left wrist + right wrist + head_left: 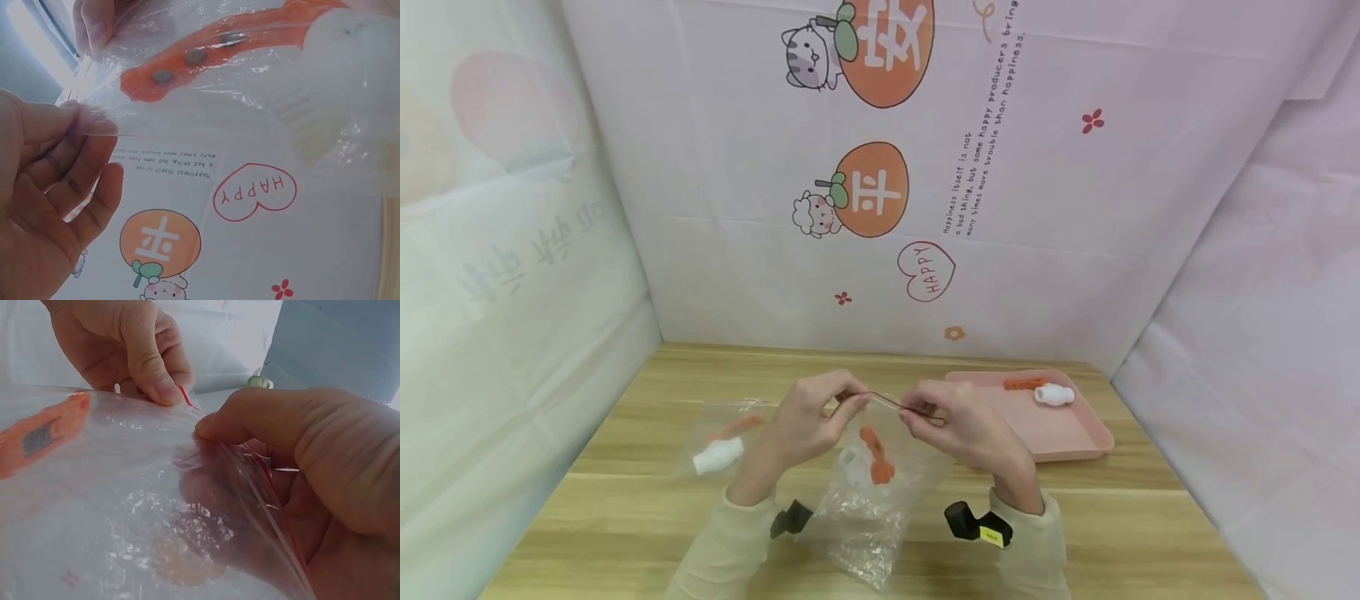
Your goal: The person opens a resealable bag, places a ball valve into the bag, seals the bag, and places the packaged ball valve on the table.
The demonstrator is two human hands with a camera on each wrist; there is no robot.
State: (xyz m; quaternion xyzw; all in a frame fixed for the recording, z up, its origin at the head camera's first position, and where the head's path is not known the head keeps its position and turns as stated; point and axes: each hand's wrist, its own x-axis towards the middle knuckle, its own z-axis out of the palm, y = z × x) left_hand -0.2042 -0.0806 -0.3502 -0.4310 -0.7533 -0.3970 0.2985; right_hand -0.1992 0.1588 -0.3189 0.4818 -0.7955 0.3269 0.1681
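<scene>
A clear plastic zip bag point(868, 533) hangs between the two hands, its red-lined zip edge point(275, 487) along the top. Inside are an orange piece point(876, 454) with grey spots and a white rounded piece point(853, 465), both seen through the film. My left hand point(816, 412) pinches one end of the zip edge between thumb and fingers. Further right along the same edge, my right hand point(962, 421) pinches it with thumb and fingers. The left wrist view shows the orange piece close up, beside the left fingertips.
On the left of the wooden table point(625, 517) lies another clear bag point(692, 433) with a white piece point(718, 456) and an orange piece point(737, 427). A pink tray point(1093, 437) at the right bears a similar orange piece point(1025, 384) and white piece point(1054, 394). Printed cloth walls surround the table.
</scene>
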